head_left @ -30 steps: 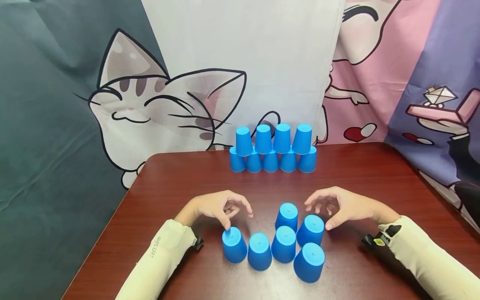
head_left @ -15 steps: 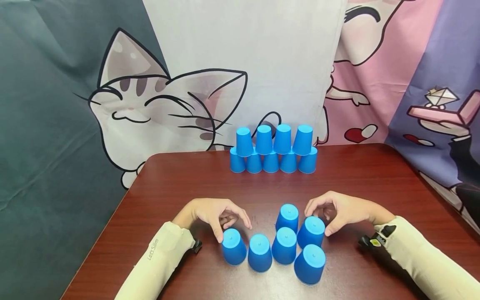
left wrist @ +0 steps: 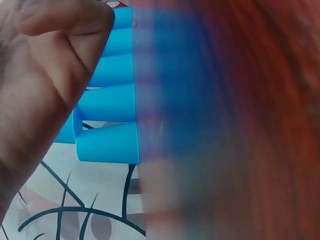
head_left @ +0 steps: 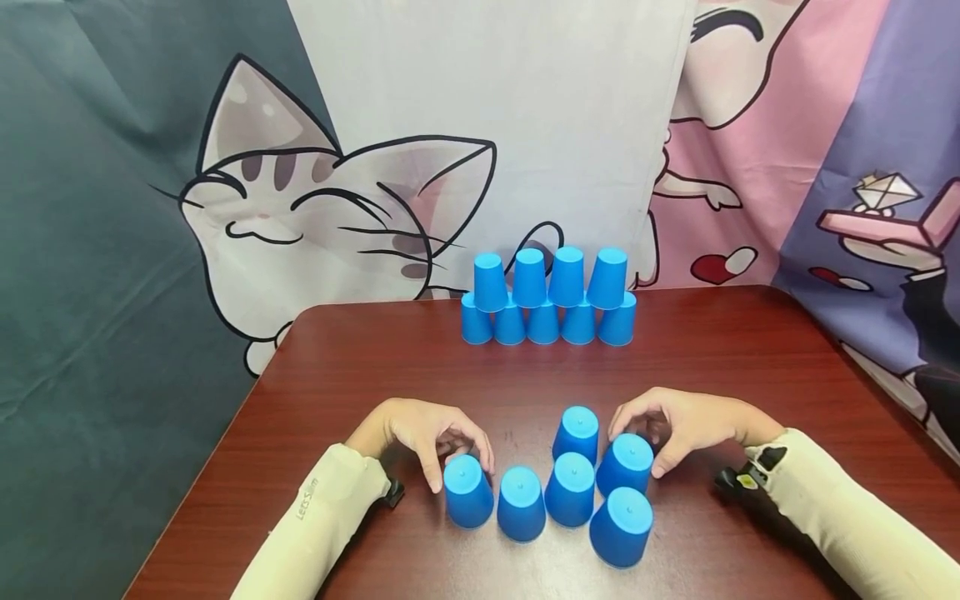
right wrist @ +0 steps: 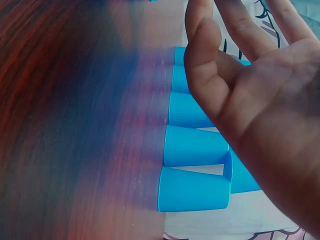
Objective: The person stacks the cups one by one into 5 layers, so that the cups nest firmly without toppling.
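Several upside-down blue cups stand loosely grouped on the near part of the table. My left hand (head_left: 433, 435) arches over the leftmost cup (head_left: 468, 493), thumb on its left and fingers behind and to its right. A small gap shows between that thumb and the cup. On the other side, my right hand (head_left: 686, 425) spans the rear right cup (head_left: 625, 467), fingers behind it and thumb close by its right edge; contact is unclear. The left wrist view shows my left palm (left wrist: 45, 85), the right wrist view my right palm (right wrist: 270, 100); neither shows a held cup.
At the table's far edge, blue cups stand in two rows, a bottom row (head_left: 542, 323) and an upper row (head_left: 529, 279) bridging it. More near cups sit between my hands, including a middle one (head_left: 521, 504) and a front right one (head_left: 622, 527). A cartoon cloth (head_left: 360, 217) hangs behind.
Both hands have come down toward the near cups. The left fingers have lowered around the leftmost cup, and the right hand has shifted slightly left and down around the rear right cup. The cups stay put.
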A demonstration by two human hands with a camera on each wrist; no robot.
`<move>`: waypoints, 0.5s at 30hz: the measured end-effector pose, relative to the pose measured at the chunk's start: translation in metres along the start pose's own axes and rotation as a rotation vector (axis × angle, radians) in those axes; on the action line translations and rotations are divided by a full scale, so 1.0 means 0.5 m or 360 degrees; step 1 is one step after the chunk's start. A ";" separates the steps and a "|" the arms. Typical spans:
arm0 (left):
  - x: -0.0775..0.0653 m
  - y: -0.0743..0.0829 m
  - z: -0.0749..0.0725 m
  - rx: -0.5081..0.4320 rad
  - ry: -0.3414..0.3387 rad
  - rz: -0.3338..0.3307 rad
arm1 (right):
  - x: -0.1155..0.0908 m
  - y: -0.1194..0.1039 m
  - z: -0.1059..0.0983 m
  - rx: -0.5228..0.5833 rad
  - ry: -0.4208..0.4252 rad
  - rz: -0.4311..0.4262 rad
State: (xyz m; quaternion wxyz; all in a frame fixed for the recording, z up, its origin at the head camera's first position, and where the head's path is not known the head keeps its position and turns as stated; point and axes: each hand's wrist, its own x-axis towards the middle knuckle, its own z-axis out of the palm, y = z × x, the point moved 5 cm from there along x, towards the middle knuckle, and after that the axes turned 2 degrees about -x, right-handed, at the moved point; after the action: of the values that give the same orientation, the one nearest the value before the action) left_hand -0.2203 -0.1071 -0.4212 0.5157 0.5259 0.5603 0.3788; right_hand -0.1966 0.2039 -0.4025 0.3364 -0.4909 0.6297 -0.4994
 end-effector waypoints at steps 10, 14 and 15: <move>-0.004 0.005 -0.005 0.0069 0.0110 0.0047 | -0.007 -0.008 -0.004 -0.0095 0.0058 0.0036; -0.008 0.012 -0.010 0.0014 0.0179 0.0123 | -0.012 -0.012 -0.011 -0.0156 0.0100 0.0059; -0.008 0.014 -0.010 -0.0008 0.0198 0.0136 | -0.013 -0.013 -0.013 -0.0169 0.0109 0.0066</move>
State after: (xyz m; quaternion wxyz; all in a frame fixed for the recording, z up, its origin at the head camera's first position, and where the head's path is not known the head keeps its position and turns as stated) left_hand -0.2244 -0.1093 -0.4129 0.4646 0.5234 0.5674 0.4338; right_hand -0.1990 0.2120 -0.3948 0.2984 -0.4777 0.6763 -0.4747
